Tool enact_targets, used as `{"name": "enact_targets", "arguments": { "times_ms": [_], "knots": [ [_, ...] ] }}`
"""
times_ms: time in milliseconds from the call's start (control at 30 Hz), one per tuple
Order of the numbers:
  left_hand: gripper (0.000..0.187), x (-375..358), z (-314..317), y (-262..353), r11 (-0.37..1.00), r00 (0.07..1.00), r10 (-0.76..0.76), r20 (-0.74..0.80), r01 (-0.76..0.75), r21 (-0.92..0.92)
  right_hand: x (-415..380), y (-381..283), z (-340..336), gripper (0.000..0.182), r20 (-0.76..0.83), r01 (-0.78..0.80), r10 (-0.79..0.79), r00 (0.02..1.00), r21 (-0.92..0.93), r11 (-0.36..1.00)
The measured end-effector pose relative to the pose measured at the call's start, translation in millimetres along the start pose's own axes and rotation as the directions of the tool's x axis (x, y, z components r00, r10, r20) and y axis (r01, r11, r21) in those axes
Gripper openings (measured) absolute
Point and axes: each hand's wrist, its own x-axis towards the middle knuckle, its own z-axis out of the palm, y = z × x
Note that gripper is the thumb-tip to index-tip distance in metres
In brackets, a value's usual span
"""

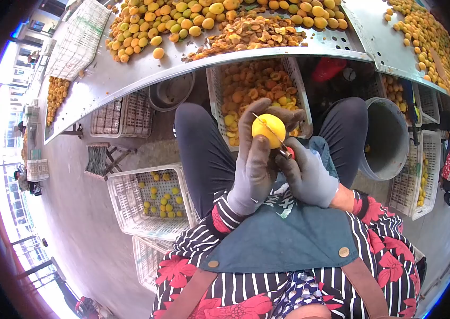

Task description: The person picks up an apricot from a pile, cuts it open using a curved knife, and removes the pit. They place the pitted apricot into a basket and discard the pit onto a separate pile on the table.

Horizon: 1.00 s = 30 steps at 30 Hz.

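A round yellow fruit (pixel 268 131) is held up in front of my body by my left hand (pixel 252 159), whose gloved fingers and thumb close round it. My right hand (pixel 308 170), also gloved, grips a small knife (pixel 285 152) with a red part on its handle. The thin blade lies across the fruit's surface. Directly beneath my hands, between my knees, a white crate (pixel 215 101) holds many orange and yellow fruit pieces. Both gloves are grey with dark, stained fingers.
Ahead, a metal table (pixel 145 72) bears heaps of whole fruit and a pile of scraps (pixel 257 33). On the left stand a crate with green-yellow fruit (pixel 124 204) and a folding stool (pixel 97 159). A grey bucket (pixel 387 139) and another crate (pixel 415 196) are at the right.
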Motion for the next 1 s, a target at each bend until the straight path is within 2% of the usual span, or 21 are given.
{"name": "enact_targets", "arguments": {
  "times_ms": [33, 167, 233, 267, 333, 367, 433, 467, 533, 567, 700, 933, 1000],
  "knots": [
    [0.069, 0.6, 1.5, 0.0, 0.995, 0.998, 0.056, -0.010, -0.055, 0.088, 0.3, -0.9, 0.9, 0.020, -0.025, 0.012, -0.012, 1.000, 0.009, 1.000],
    [0.069, 2.1, -2.2, 3.0, 0.987, 0.996, 0.092, 0.007, -0.092, 0.134, 1.3, 0.8, 0.4, 0.019, -0.015, 0.023, -0.023, 1.000, 0.005, 1.000],
    [0.073, 1.4, -2.3, 3.4, 0.968, 0.993, 0.091, -0.079, -0.069, 0.243, 3.3, -3.0, -5.4, 0.017, 0.048, -0.087, 0.090, 0.995, -0.060, 0.994],
    [0.073, 2.3, -1.0, 3.2, 0.968, 0.993, 0.091, -0.079, -0.069, 0.243, 3.3, -4.1, -5.1, 0.017, 0.048, -0.087, 0.090, 0.995, -0.060, 0.994],
    [0.071, 5.3, 3.6, 3.5, 0.915, 0.966, 0.238, -0.099, -0.190, 0.355, 2.9, -6.6, -4.8, 0.017, 0.038, -0.087, 0.087, 0.996, 0.004, 0.996],
    [0.071, 6.1, 2.9, 7.2, 0.916, 0.966, 0.239, -0.097, -0.191, 0.354, 3.0, -6.8, -6.1, 0.017, 0.036, -0.086, 0.086, 0.996, 0.003, 0.996],
    [0.056, 5.6, -2.6, 18.8, 0.985, 0.983, 0.163, -0.082, -0.157, 0.072, 2.6, -6.7, -7.5, 0.018, 0.100, -0.047, 0.042, 0.994, 0.055, 0.997],
    [0.056, 4.6, -2.7, 21.3, 0.985, 0.983, 0.162, -0.081, -0.156, 0.071, 1.7, -7.2, -7.0, 0.018, 0.099, -0.048, 0.042, 0.994, 0.055, 0.997],
    [0.045, 2.6, -2.3, 24.4, 0.990, 1.000, 0.025, 0.000, -0.025, -0.140, 0.3, -8.3, -5.3, 0.018, 0.080, 0.034, -0.040, 0.996, 0.071, 0.997],
    [0.045, 2.8, -4.6, 20.5, 0.991, 0.997, 0.064, 0.046, -0.058, -0.123, 0.5, -8.3, -5.0, 0.018, 0.078, 0.034, -0.039, 0.996, 0.072, 0.997],
    [0.051, 4.5, -0.9, 10.4, 0.993, 0.995, 0.094, 0.026, -0.092, -0.079, -2.0, -6.6, -3.1, 0.017, 0.032, 0.021, -0.022, 0.999, 0.029, 0.999],
    [0.069, 3.7, -3.8, 6.2, 0.989, 1.000, -0.025, 0.006, 0.026, -0.146, -2.7, 8.1, 4.5, 0.014, -0.043, 0.042, -0.044, 0.998, -0.044, 0.998],
    [0.078, 4.0, -6.8, 11.5, 0.999, 0.999, -0.045, 0.010, 0.045, 0.009, -3.0, 4.7, 1.8, 0.014, -0.037, 0.015, -0.018, 0.999, -0.061, 0.998]
  ]
}}
